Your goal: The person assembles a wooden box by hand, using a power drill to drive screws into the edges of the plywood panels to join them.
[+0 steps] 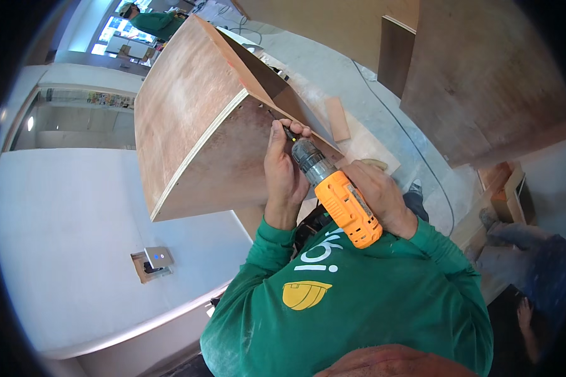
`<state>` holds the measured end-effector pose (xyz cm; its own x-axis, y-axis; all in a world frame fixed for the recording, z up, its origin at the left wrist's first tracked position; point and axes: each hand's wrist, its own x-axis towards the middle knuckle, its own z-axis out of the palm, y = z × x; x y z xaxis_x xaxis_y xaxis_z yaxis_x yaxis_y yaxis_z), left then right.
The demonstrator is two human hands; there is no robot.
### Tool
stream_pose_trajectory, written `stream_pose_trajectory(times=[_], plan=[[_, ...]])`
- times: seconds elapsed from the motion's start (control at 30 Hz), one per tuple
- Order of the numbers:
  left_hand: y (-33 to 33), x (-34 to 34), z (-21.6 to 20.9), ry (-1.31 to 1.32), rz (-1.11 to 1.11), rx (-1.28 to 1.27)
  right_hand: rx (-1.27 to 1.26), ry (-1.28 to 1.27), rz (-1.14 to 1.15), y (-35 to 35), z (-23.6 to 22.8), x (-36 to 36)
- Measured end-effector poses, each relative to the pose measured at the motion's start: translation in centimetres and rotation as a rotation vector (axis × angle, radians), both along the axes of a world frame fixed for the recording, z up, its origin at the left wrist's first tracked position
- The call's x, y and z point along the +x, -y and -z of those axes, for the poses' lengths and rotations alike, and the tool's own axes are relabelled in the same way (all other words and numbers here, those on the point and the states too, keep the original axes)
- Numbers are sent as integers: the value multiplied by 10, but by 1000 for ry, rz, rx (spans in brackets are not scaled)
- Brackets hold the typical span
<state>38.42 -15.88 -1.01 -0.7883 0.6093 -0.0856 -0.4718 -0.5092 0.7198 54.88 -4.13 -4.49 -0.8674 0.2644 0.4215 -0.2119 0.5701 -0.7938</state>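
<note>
a dusty concrete floor [358, 75] runs across the upper middle of the frame, with a black cable [415, 141] trailing over it and plywood sheets [484, 75] leaning at the upper right. a pale wall [75, 239] with a small socket box [154, 261] fills the lower left.

head view: at centre, the left hand [283, 169] is closed in a pinch, its fingertips [292, 129] steadying the bit at the edge of a plywood cabinet [188, 125] that takes up the upper left. the right hand [377, 195] is wrapped tight round the grip of an orange drill [339, 195], just right of centre, its chuck aimed up-left at the cabinet's joint. a loose wood block [336, 118] lies on the floor beyond the hands.

what could go wrong, as i judge it: the bit may skid off the thin panel edge toward the pinching fingers, since they sit right beside the tip; a tilted drive might split the ply.

the cabinet is the only container here, an open box lying on its side; what shows of its inside looks bare, the rest is hidden.
</note>
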Motion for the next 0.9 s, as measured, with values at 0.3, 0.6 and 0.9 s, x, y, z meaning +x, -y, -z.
stream_pose_trajectory(times=[0.3, 0.6, 0.9], plan=[[32, -2, -38, -122, 254, -451, -101, 35, -38, 3, -15, 2], [-25, -75, -218, -2052, 524, -961, -102, 46, 36, 2, -9, 3], [-144, -172, -133, -1593, 1840, -1900, -140, 67, 48, 7, -19, 6]])
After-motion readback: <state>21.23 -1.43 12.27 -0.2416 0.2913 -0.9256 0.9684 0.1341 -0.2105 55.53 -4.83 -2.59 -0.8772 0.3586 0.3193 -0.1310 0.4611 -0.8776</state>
